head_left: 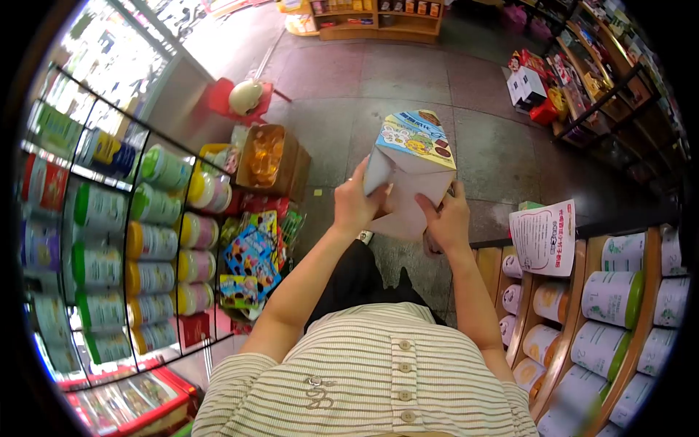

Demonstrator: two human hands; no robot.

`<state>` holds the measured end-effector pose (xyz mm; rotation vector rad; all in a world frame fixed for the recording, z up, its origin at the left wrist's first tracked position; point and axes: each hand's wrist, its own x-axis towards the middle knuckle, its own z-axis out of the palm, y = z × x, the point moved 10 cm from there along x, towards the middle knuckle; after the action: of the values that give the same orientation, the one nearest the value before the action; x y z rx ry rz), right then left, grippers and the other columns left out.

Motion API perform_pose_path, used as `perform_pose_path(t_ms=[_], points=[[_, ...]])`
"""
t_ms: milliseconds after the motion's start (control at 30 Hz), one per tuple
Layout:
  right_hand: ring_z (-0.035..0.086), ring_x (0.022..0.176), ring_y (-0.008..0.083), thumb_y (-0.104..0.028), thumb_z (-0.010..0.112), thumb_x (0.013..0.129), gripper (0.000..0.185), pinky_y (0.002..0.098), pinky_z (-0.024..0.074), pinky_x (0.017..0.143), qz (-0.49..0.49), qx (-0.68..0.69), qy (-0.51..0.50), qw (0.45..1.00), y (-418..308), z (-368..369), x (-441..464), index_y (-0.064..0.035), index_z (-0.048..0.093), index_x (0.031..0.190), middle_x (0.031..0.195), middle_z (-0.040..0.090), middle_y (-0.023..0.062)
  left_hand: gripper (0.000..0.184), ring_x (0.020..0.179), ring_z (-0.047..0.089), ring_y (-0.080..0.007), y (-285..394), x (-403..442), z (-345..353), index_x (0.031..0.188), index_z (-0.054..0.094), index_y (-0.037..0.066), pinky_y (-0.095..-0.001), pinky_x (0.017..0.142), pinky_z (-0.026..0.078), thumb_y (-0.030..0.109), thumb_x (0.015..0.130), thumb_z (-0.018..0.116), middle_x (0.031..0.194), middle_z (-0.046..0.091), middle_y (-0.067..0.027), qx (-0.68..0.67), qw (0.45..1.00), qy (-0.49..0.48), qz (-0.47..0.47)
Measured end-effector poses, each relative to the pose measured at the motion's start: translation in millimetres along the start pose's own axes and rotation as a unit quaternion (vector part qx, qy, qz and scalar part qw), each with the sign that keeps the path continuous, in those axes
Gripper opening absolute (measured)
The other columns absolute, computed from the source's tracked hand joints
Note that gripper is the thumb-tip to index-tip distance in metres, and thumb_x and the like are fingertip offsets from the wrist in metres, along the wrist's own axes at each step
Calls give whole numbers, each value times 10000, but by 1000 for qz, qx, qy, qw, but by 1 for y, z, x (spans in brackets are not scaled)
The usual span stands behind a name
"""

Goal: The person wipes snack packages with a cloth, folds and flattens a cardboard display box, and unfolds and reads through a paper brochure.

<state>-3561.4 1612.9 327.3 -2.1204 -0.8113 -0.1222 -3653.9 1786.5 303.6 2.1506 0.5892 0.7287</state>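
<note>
A cardboard box with a blue and yellow printed face is held out in front of my body, its plain pale side and flap toward me. My left hand grips the box's left edge, thumb on the pale inner surface. On the right edge, my right hand holds it with the thumb pressed on the pale card and fingers behind. The far ends of some fingers are hidden by the card.
At the left stands a black wire rack of cans. Beyond it are an open carton and a red stool bearing a helmet. Wooden shelves of cans with a paper sign flank the right.
</note>
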Motion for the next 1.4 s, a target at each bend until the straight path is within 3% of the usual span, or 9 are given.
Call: perform_pose_path(t_ms=[333,467,533,667,833,1000,1100,1200,1400], points=[[568,858,322,-326,706,674,360,384,462,724,110,-6,22,994,37,32,144,-33,647,874,1004,531,162,569,711,607,-328,-10,185,46,1217,432,82,-384,612,479,120,694,654,825,612,-184,-17,989,-83,122],[569,868,323,-375,744,611,475,381,463,729,183,-53,73,979,64,21,193,0,637,882,1018,520,180,593,841,564,-343,4,240,79,1247,405,47,-394,694,463,64,690,607,1048,536,-192,22,991,-77,110],[570,861,326,-418,769,558,581,382,463,731,184,-168,172,953,74,8,220,40,623,883,976,518,175,597,968,482,-353,23,263,90,1244,409,45,-397,791,416,-1,678,591,1088,480,-190,91,980,28,174],[556,840,369,-559,727,526,782,380,468,734,274,-138,78,949,127,37,290,110,580,902,974,508,219,604,1058,404,-361,49,303,136,1245,428,61,-430,872,333,-36,664,559,1200,415,-190,69,978,4,195],[510,878,381,-375,664,619,553,402,452,757,286,-79,9,955,194,51,372,108,576,872,958,498,220,622,1089,386,-343,72,372,198,1258,423,74,-442,895,310,-53,660,536,1229,398,-199,130,964,-2,231],[477,812,332,-190,556,667,281,383,411,788,195,127,-21,972,251,29,458,25,603,841,922,480,195,618,1039,436,-360,60,482,225,1272,375,30,-415,894,355,-50,680,533,1147,458,-220,116,961,52,246],[481,866,347,-178,521,708,267,383,404,801,143,170,-26,975,249,18,505,48,581,838,936,455,220,838,1061,435,-380,48,531,255,1355,147,37,-412,868,386,33,666,624,1165,417,-226,86,975,30,201],[479,965,373,-153,482,745,268,388,395,841,105,127,-50,985,251,16,540,61,562,884,1030,448,237,978,1062,437,-388,33,577,288,1365,66,45,-411,869,396,113,622,698,1212,356,-223,191,976,40,97],[478,981,389,-126,486,774,261,416,388,856,59,91,-13,994,300,-13,608,73,531,937,1097,434,228,1175,1047,455,-391,26,659,377,1361,10,29,-411,870,407,186,493,786,1229,334,-233,136,990,-41,25]])
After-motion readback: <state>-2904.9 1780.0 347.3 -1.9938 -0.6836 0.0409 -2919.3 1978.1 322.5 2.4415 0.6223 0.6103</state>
